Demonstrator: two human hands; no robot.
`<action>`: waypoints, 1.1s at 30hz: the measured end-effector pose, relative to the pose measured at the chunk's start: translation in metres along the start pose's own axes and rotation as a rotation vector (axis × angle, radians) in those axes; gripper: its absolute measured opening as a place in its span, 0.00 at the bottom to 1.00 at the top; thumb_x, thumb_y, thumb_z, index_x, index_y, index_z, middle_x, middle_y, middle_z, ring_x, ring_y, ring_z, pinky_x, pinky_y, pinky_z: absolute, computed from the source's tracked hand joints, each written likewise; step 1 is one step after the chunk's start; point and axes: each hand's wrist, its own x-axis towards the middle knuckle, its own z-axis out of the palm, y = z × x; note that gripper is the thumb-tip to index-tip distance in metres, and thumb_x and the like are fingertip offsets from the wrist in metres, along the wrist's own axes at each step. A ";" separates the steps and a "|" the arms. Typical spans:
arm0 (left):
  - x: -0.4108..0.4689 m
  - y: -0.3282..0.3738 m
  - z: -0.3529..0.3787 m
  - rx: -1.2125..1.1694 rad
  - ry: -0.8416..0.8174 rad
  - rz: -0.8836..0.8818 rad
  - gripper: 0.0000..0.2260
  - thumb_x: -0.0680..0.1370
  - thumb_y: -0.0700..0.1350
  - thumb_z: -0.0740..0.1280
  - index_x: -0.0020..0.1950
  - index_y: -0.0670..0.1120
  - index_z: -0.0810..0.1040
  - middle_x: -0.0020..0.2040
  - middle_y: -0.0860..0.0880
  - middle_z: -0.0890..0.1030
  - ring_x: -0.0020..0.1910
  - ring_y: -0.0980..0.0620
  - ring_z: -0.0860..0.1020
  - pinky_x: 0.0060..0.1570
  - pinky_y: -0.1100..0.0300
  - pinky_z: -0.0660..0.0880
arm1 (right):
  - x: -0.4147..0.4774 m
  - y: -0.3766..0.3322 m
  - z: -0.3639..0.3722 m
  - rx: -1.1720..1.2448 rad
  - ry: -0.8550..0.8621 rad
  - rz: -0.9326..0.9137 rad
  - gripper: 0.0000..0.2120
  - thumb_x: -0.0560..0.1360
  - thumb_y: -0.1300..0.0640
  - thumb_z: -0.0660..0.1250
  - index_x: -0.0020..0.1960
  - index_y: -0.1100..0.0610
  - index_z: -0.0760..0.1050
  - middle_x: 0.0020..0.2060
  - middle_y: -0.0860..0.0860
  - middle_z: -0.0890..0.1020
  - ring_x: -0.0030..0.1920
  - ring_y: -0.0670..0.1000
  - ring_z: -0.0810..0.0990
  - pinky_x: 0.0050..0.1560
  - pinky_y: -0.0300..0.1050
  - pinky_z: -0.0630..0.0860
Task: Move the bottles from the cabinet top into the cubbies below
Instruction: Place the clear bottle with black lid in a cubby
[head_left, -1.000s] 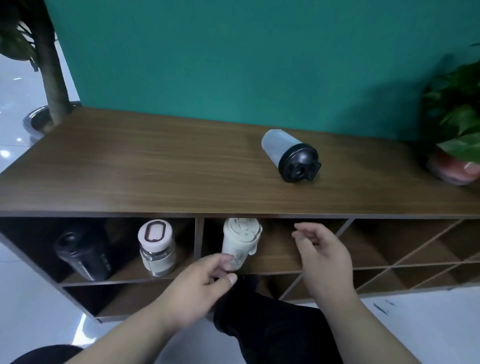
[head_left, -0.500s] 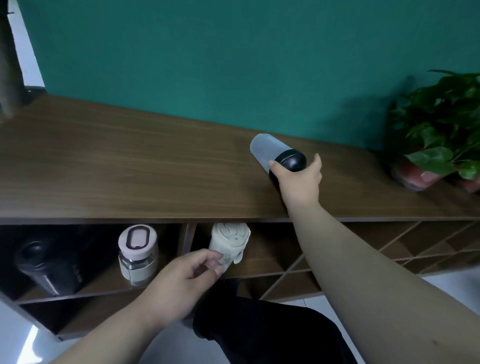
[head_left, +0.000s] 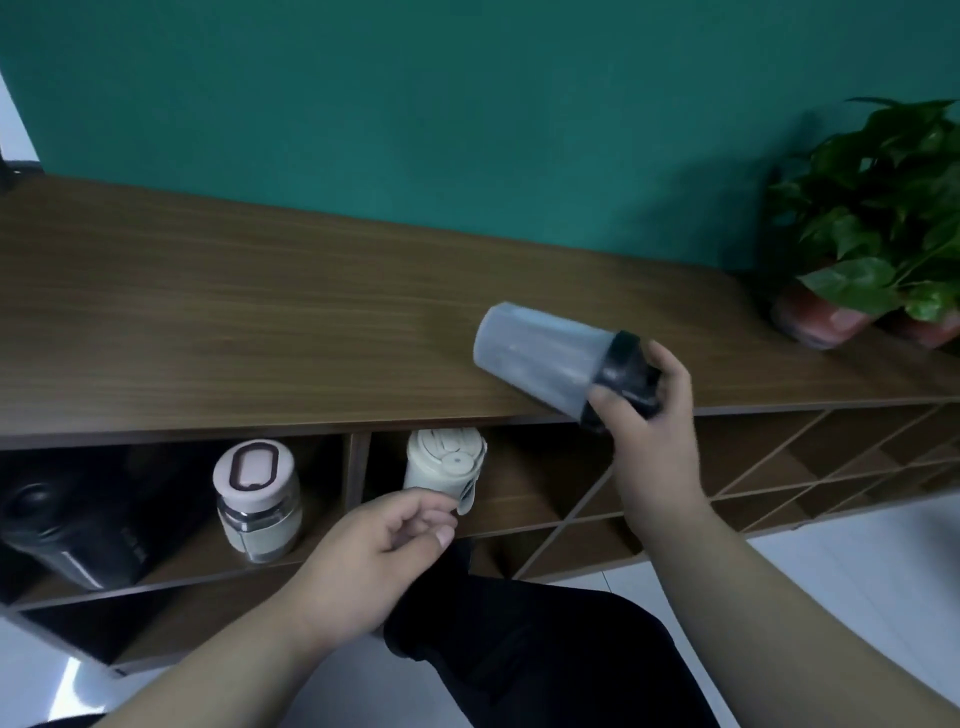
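My right hand (head_left: 652, 431) grips the black lid of a frosted grey shaker bottle (head_left: 540, 356), held tilted on its side over the front edge of the wooden cabinet top (head_left: 260, 322). In the cubbies below stand a cream bottle (head_left: 445, 465), a pink-lidded glass bottle (head_left: 257, 499) and a black bottle (head_left: 67, 525). My left hand (head_left: 384, 551) is loosely curled just below the cream bottle, its fingertips near that bottle's strap; it holds nothing.
A green potted plant (head_left: 878, 228) in a red pot stands at the cabinet top's right end, against the teal wall. Diagonal lattice cubbies (head_left: 810, 467) fill the right side. My dark trouser leg (head_left: 519, 639) is below, over a white floor.
My right hand reached up to the cabinet top, took the grey shaker by its lid and lifted it toward the front edge. The left hand stayed by the cream bottle.
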 end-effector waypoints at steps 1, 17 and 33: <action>-0.002 0.002 0.004 0.004 0.007 0.016 0.11 0.79 0.44 0.73 0.54 0.61 0.85 0.54 0.57 0.87 0.54 0.55 0.85 0.58 0.66 0.78 | -0.012 0.008 -0.016 -0.003 -0.020 -0.027 0.34 0.71 0.54 0.75 0.73 0.41 0.66 0.58 0.36 0.75 0.55 0.38 0.79 0.60 0.44 0.75; 0.059 -0.024 0.119 0.477 -0.135 -0.077 0.40 0.78 0.49 0.74 0.83 0.55 0.54 0.80 0.58 0.61 0.77 0.61 0.62 0.71 0.70 0.58 | -0.004 0.129 -0.093 -0.506 -0.515 -0.139 0.38 0.63 0.43 0.74 0.69 0.33 0.63 0.75 0.37 0.60 0.76 0.43 0.65 0.71 0.46 0.72; 0.158 -0.106 0.138 0.446 0.028 -0.047 0.28 0.65 0.50 0.83 0.63 0.57 0.79 0.58 0.59 0.84 0.59 0.63 0.81 0.59 0.62 0.78 | 0.056 0.201 -0.032 -0.426 -0.678 -0.056 0.56 0.65 0.50 0.81 0.76 0.28 0.46 0.79 0.35 0.52 0.75 0.33 0.59 0.68 0.35 0.69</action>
